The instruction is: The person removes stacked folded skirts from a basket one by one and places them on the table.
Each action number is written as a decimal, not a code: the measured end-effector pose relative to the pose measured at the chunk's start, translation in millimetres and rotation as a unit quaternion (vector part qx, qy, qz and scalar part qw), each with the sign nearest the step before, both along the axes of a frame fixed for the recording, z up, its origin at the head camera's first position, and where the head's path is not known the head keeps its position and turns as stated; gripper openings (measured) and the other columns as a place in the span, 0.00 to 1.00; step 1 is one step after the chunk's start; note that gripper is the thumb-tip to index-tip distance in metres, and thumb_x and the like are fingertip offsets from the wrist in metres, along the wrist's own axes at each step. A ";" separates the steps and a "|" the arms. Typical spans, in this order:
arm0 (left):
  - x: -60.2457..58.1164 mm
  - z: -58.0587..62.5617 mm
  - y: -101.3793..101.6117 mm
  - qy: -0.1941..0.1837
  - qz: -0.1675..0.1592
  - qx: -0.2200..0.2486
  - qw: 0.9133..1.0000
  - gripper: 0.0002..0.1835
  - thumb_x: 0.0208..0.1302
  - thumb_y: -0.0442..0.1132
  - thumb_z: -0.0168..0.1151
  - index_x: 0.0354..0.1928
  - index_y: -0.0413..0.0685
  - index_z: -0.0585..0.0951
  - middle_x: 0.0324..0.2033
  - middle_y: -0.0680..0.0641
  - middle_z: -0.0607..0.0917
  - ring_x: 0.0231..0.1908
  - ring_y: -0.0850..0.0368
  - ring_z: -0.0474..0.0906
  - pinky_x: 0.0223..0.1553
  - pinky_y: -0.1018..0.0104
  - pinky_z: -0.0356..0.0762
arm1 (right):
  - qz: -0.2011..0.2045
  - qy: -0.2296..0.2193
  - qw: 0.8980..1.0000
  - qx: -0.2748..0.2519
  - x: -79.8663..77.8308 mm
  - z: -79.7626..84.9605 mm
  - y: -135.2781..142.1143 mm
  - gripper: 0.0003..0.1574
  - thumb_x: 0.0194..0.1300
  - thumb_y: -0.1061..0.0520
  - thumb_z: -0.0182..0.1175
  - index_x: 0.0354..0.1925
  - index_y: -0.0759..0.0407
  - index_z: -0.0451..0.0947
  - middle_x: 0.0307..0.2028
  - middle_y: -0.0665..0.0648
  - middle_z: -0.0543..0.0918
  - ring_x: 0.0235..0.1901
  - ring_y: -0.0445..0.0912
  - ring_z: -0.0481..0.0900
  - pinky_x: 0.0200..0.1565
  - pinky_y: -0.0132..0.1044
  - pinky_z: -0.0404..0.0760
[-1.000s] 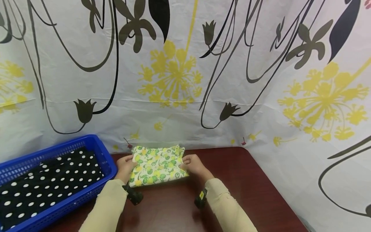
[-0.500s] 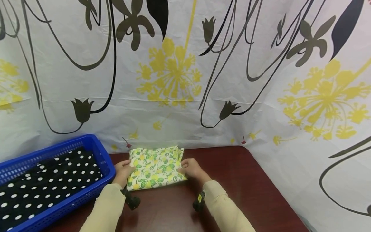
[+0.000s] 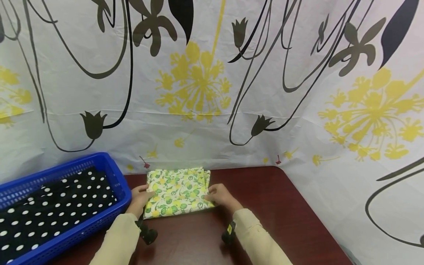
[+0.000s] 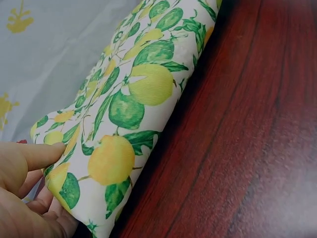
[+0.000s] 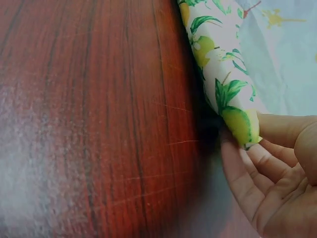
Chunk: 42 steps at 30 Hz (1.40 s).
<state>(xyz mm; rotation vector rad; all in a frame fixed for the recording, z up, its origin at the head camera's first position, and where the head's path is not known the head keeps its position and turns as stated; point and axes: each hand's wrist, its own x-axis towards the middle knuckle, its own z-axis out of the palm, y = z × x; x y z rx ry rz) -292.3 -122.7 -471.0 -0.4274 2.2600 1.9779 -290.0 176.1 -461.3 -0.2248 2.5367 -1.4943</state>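
lemon-print cloth (image 3: 177, 193), folded into a flat, layered rectangle, is at the far side of the desk (image 3: 185, 241), close to the hanging sheet; whether its near edge is slightly raised i cannot tell. it should be light, soft and floppy, not fragile, though loose layers may slide apart. the side edges near the front corners look the best hold, with the thumb above and fingers beneath to keep the layers together. the hands do so: the left hand (image 3: 138, 200) pinches the left edge, the right hand (image 3: 223, 195) the right front corner. the desk is dark red, wood-grained and glossy, so cloth probably slides easily. left of it stands a blue basket (image 3: 120, 180) holding black polka-dot fabric (image 3: 61, 209); behind hangs a white sheet (image 3: 205, 145) with flower prints.
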 end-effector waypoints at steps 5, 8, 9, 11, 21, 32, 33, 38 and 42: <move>5.9 2.1 -1.7 -0.002 -0.024 -0.005 1.000 0.29 0.64 0.33 0.52 0.65 0.30 0.58 0.61 0.27 0.57 0.59 0.33 0.56 0.57 0.43 0.59 | 0.014 -0.015 1.000 0.018 4.1 5.2 6.2 0.24 0.55 0.61 0.65 0.46 0.76 0.73 0.31 0.62 0.79 0.27 0.47 0.78 0.28 0.42 0.81; 11.2 3.9 -3.3 -0.005 -0.033 -0.007 0.999 0.29 0.65 0.35 0.51 0.65 0.30 0.58 0.60 0.28 0.58 0.59 0.33 0.57 0.57 0.43 0.58 | 0.020 -0.025 0.999 0.021 7.7 9.3 9.3 0.27 0.55 0.60 0.65 0.49 0.77 0.71 0.33 0.62 0.79 0.29 0.49 0.79 0.28 0.43 0.81; 13.1 4.4 -4.0 -0.006 -0.036 -0.010 0.999 0.29 0.65 0.36 0.51 0.65 0.31 0.58 0.60 0.28 0.59 0.59 0.34 0.57 0.57 0.43 0.59 | 0.022 -0.026 0.999 0.020 9.0 10.6 10.3 0.29 0.55 0.60 0.65 0.51 0.77 0.70 0.34 0.61 0.79 0.30 0.49 0.79 0.29 0.43 0.81; 17.0 6.0 -5.1 -0.006 -0.040 -0.012 0.999 0.29 0.65 0.37 0.51 0.64 0.31 0.58 0.58 0.28 0.60 0.58 0.34 0.59 0.56 0.44 0.60 | 0.026 -0.030 0.999 0.022 11.1 12.5 12.1 0.30 0.56 0.60 0.64 0.52 0.77 0.70 0.33 0.61 0.80 0.29 0.50 0.80 0.28 0.43 0.81; 37.3 12.6 -9.0 -0.008 -0.078 -0.028 0.997 0.28 0.66 0.38 0.51 0.63 0.31 0.60 0.54 0.28 0.67 0.54 0.35 0.65 0.53 0.40 0.63 | 0.038 -0.024 0.998 0.040 22.0 23.9 16.6 0.23 0.56 0.62 0.63 0.49 0.76 0.74 0.24 0.59 0.80 0.23 0.51 0.80 0.24 0.42 0.81; 63.3 11.4 -15.0 0.005 -0.074 -0.062 0.995 0.25 0.62 0.38 0.56 0.58 0.31 0.67 0.49 0.30 0.75 0.48 0.38 0.72 0.44 0.46 0.73 | 0.068 -0.008 0.997 0.039 34.4 33.1 23.4 0.20 0.57 0.62 0.62 0.46 0.74 0.75 0.30 0.59 0.82 0.26 0.54 0.80 0.24 0.42 0.81; 64.8 11.9 -15.9 0.005 -0.074 -0.063 0.995 0.25 0.62 0.38 0.57 0.57 0.31 0.67 0.48 0.31 0.76 0.47 0.39 0.73 0.43 0.47 0.74 | 0.071 -0.007 0.997 0.037 35.4 34.0 23.8 0.20 0.57 0.62 0.62 0.46 0.74 0.75 0.30 0.59 0.82 0.26 0.54 0.80 0.24 0.43 0.81; 71.5 16.1 -21.2 -0.005 -0.083 -0.065 0.994 0.25 0.59 0.36 0.59 0.56 0.30 0.70 0.42 0.36 0.80 0.42 0.45 0.77 0.40 0.47 0.76 | 0.083 -0.005 0.996 0.029 37.8 38.6 24.0 0.21 0.58 0.62 0.62 0.47 0.74 0.74 0.32 0.60 0.82 0.27 0.53 0.80 0.25 0.42 0.81; 79.9 20.5 -25.6 -0.014 -0.101 -0.071 0.992 0.24 0.58 0.36 0.60 0.55 0.30 0.71 0.40 0.39 0.81 0.42 0.45 0.77 0.39 0.45 0.76 | 0.089 0.002 0.996 0.029 39.0 44.2 22.6 0.21 0.58 0.62 0.61 0.48 0.74 0.74 0.32 0.60 0.82 0.28 0.51 0.80 0.25 0.41 0.81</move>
